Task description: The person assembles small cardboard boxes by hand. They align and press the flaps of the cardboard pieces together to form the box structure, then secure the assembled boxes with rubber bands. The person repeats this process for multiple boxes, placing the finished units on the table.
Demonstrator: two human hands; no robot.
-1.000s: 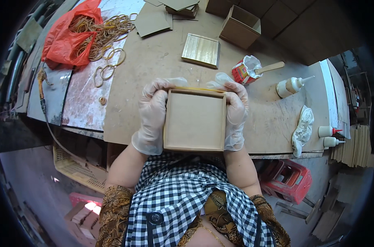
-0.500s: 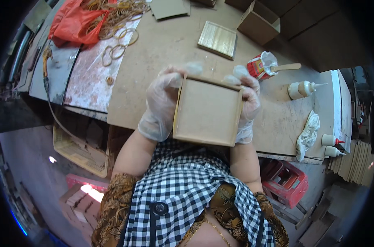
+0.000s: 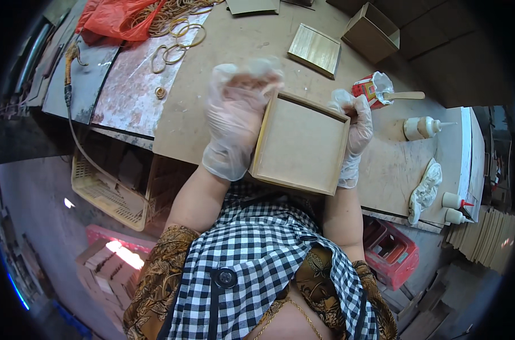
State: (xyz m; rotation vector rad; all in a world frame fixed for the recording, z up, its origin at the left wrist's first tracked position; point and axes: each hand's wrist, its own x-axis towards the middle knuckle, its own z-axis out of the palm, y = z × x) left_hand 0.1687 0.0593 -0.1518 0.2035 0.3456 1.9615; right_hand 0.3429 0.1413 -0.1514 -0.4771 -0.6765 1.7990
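Note:
A shallow, square wooden box with a thin raised rim is held in front of my apron, its flat panel facing me. My right hand, in a clear plastic glove, grips the box's far right corner with bent fingers. Beside the left wall is my left hand, gloved too. Its palm shows, and its fingers are apart, partly bent and blurred near the far left corner. The side of this hand lies against or very close to the wall; I cannot tell which.
A wooden panel and an open box lie farther back. To the right are a red tub with a wooden stick, a squeeze bottle and a white cloth. Rubber bands and a red bag occupy the left.
My left hand has loosened from the box's left side and turned its palm into view. The box has shifted slightly right and tilted a little, with my right hand still on it.

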